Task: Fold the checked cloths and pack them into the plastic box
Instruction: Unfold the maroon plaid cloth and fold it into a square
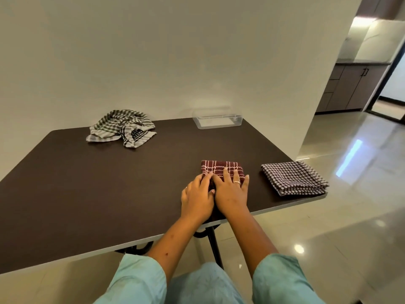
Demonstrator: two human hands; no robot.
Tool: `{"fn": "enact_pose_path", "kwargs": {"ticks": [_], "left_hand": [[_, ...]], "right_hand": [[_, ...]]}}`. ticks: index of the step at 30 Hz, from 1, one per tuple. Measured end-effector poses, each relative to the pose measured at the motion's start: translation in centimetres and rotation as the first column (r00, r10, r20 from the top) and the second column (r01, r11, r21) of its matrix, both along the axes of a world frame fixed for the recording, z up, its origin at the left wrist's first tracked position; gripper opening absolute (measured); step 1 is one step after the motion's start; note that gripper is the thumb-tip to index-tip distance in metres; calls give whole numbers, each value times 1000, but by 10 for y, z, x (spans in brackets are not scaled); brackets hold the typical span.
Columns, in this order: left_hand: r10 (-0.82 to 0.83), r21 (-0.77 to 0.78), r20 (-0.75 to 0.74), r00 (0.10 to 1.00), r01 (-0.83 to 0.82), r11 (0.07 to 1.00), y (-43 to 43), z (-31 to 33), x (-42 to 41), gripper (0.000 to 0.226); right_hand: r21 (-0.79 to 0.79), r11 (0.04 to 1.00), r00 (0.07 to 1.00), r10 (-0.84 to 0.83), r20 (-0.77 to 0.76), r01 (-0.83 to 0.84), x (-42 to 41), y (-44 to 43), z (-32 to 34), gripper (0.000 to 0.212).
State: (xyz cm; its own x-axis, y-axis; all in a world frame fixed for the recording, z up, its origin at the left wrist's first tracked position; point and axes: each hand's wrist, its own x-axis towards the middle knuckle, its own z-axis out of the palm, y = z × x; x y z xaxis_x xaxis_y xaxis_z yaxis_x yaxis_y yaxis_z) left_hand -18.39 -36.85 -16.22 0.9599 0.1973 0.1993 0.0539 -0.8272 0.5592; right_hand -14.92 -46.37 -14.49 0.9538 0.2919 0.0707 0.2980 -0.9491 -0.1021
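Maroon checked cloth (222, 168): thick woven fabric, ribbed texture, matt.
Dark-and-white checked cloth (293, 178): coarse weave, matt, soft layered edges.
Crumpled green-grey checked cloths (121, 128): thinner, limp weave, matt.
Plastic box (217, 121): clear, smooth, faint sheen.
Table top (109, 183): dark brown laminate look, fine grain, matt; pale edge trim, smooth.
Table leg (213, 244): black metal, dull.
Floor (350, 216): polished tiles, glossy, mirror-like reflections.
Wall (153, 51): painted, flat matt.
Sleeves (135, 279): light teal cloth, soft, matt.
Ring (236, 182) on right hand (230, 191): yellow metal, shiny.

plain pale wall (153, 51); glossy tiled floor (350, 216); dark table (87, 183)
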Motion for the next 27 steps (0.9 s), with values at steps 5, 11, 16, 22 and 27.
{"fn": "enact_pose_path", "kwargs": {"ticks": [5,11,16,22,27], "left_hand": [[-78,121,-139,987,95,988,-2,6,36,63],[-128,155,-285,950,178,972,-24,8,110,64],[-171,175,-275,946,224,959,-63,5,169,62],[-205,218,-267,941,267,939,-75,0,198,64],[-239,265,-209,948,290,920,-74,-6,194,62]], "right_hand": [[-47,997,998,-58,-1,58,67,-9,11,48],[-28,969,955,-246,-163,245,159,-41,24,51],[-61,942,903,-335,-270,331,213,-77,29,52],[-28,923,889,-378,-259,384,230,-98,21,56],[-33,909,879,-410,-244,415,225,-104,18,60]]}}
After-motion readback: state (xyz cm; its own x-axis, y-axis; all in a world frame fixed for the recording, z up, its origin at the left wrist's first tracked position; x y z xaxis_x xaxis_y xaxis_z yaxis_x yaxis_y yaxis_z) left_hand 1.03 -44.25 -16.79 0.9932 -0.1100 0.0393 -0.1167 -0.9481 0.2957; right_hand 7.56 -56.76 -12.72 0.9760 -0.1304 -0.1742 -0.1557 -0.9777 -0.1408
